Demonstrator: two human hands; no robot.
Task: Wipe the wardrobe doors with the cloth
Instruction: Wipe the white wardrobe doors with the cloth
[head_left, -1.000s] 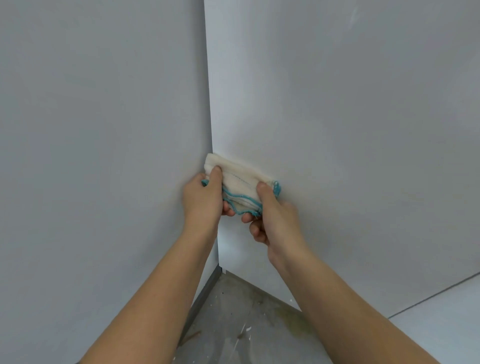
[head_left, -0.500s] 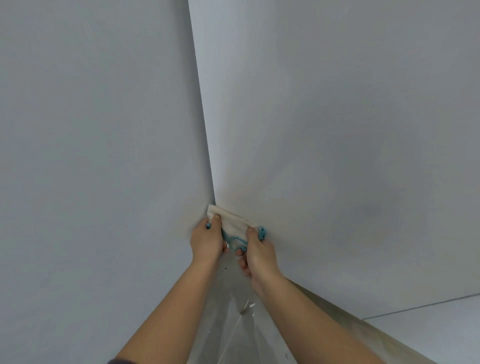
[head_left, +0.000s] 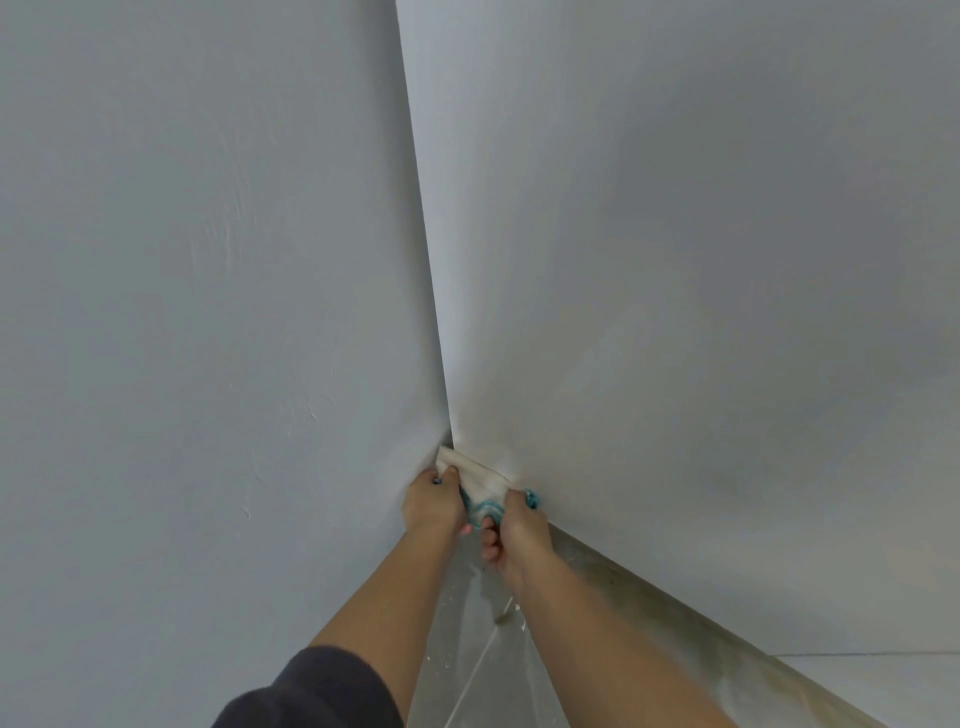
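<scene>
A white cloth (head_left: 480, 480) with a teal stitched edge is pressed into the low corner where a grey wall (head_left: 208, 312) meets the pale wardrobe door (head_left: 675, 286). My left hand (head_left: 434, 501) grips the cloth's left end against the wall side. My right hand (head_left: 517, 530) grips its right end against the door, fingers curled under the fabric. Both hands sit close together, just above the floor. The cloth's underside is hidden by my fingers.
A grey, paint-spattered floor (head_left: 467, 649) shows below and between my forearms. A stained strip runs along the door's bottom edge at the right. A dark sleeve (head_left: 311, 691) covers my left upper arm. A thin horizontal seam (head_left: 857, 653) crosses the lower right.
Both hands have carried the cloth down the corner, from mid-height to near the floor. The view has tilted so more of the wall and door shows above.
</scene>
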